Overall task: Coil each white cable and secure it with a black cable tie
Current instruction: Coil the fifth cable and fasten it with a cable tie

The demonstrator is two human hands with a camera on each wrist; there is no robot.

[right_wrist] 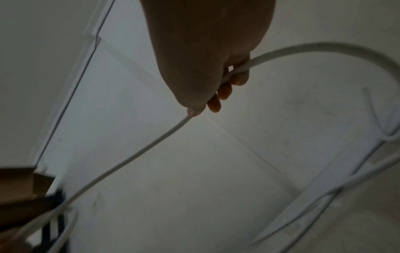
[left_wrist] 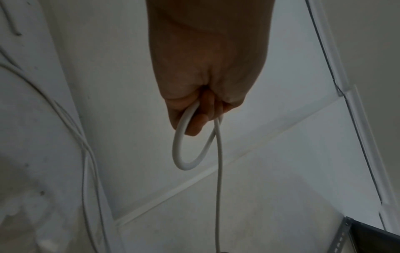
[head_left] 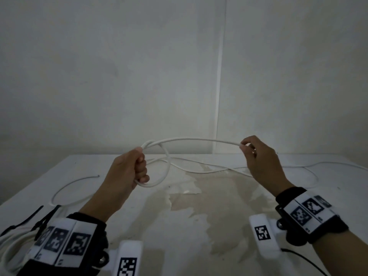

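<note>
A white cable (head_left: 191, 139) stretches in the air between both hands above the table. My left hand (head_left: 133, 168) grips a small loop of it in a fist; the loop (left_wrist: 184, 154) hangs below the curled fingers. My right hand (head_left: 253, 152) pinches the same cable farther along, thumb and fingers curled round it (right_wrist: 233, 71). The rest of that cable trails on the table behind the hands (head_left: 209, 170). Black cable ties (head_left: 29, 220) lie at the near left edge, beside my left wrist.
A second white cable (head_left: 65, 188) curves on the table at the left. More white cable (head_left: 8, 246) is bundled at the lower left corner. The stained white table (head_left: 199, 216) meets a wall behind. A thin black wire (head_left: 306, 259) runs off my right wrist.
</note>
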